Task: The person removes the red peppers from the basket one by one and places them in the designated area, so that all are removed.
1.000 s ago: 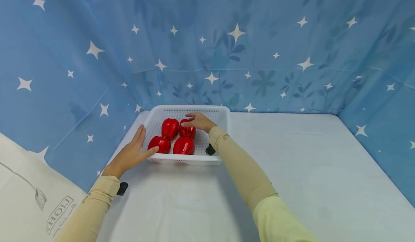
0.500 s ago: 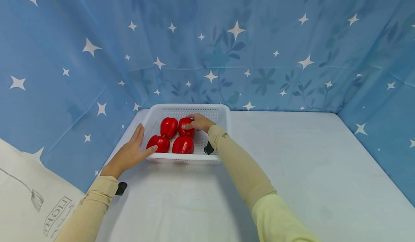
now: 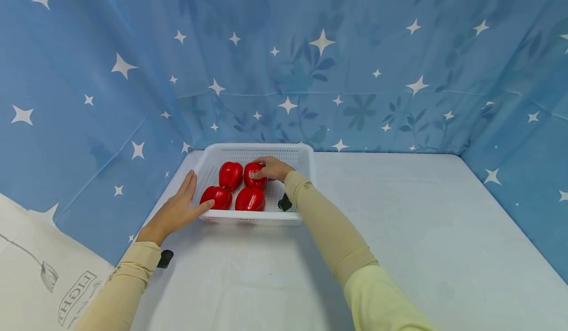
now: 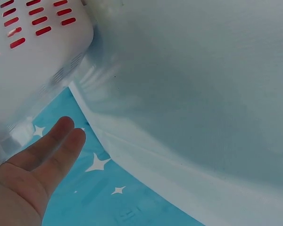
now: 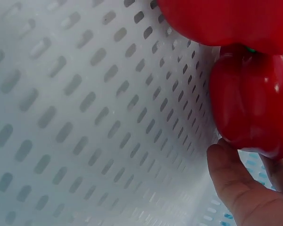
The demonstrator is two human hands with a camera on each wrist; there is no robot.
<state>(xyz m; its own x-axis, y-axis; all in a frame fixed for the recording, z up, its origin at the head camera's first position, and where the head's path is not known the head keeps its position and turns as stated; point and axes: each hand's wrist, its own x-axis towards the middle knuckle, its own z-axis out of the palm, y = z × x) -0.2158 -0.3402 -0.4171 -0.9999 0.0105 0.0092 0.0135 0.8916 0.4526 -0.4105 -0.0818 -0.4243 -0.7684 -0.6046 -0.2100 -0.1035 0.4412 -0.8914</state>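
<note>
While the left hand lies along the left side of a white perforated basket, its fingers straight and its thumb at the near rim, the right hand grips the back right pepper between thumb and fingers, as the head view shows. That red pepper sits inside the basket with three more: the back left pepper just beside it, and the front left pepper and front right pepper close to the near wall. A black object appears by the right sleeve; whether it lies in the basket or above it, I cannot tell. The basket stands on a white table before a blue curtain with white stars.

In the left wrist view, two extended fingers reach beside the basket's wall, grasping nothing; red shows through its slots.

In the right wrist view, the fingers press against the end of the gripped pepper, and another red pepper shows above it.
</note>
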